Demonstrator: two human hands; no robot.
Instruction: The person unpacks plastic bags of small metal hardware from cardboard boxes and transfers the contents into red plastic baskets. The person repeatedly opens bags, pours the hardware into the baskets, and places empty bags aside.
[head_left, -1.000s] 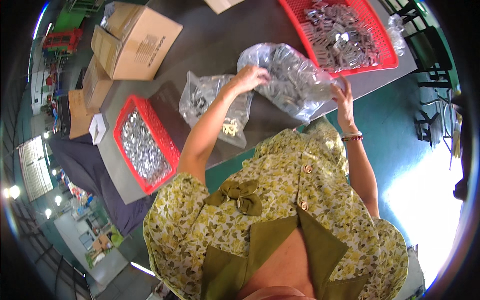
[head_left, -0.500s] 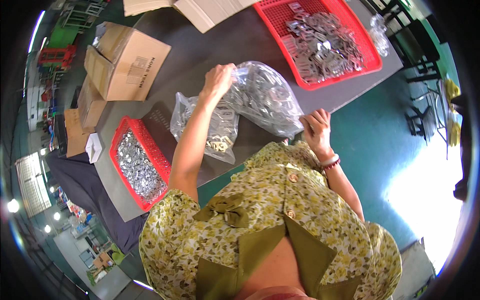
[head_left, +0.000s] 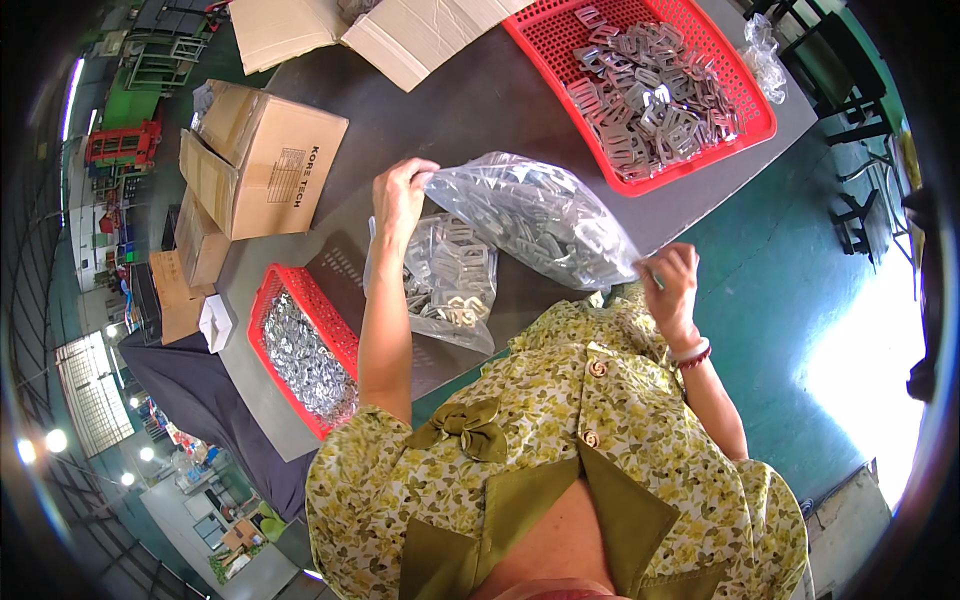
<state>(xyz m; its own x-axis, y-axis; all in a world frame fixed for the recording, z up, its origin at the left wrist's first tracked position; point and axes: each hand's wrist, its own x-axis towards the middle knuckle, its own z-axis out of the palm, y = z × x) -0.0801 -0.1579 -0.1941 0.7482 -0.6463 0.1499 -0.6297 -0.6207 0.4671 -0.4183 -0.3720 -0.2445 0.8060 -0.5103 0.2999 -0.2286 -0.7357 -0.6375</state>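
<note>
A clear plastic bag [head_left: 535, 215] full of flat metal buckles stretches between my two hands over the table's near edge. My left hand [head_left: 400, 195] is closed on its upper left corner. At its other end, my right hand [head_left: 670, 280] pinches the lower right corner. Behind my left forearm lies a second clear bag [head_left: 450, 275] of metal pieces, a few of them gold-toned; the forearm hides part of it.
A large red basket [head_left: 755, 105] of metal buckles stands at the far right. Nearer on the left is a smaller red basket [head_left: 335, 325] of small shiny metal parts. Cardboard boxes [head_left: 285, 165] line the left side, with open carton flaps [head_left: 430, 40] at the back.
My left hand has moved left with its bag corner, drawing the bag out longer and flatter. The whole view has shifted slightly.
</note>
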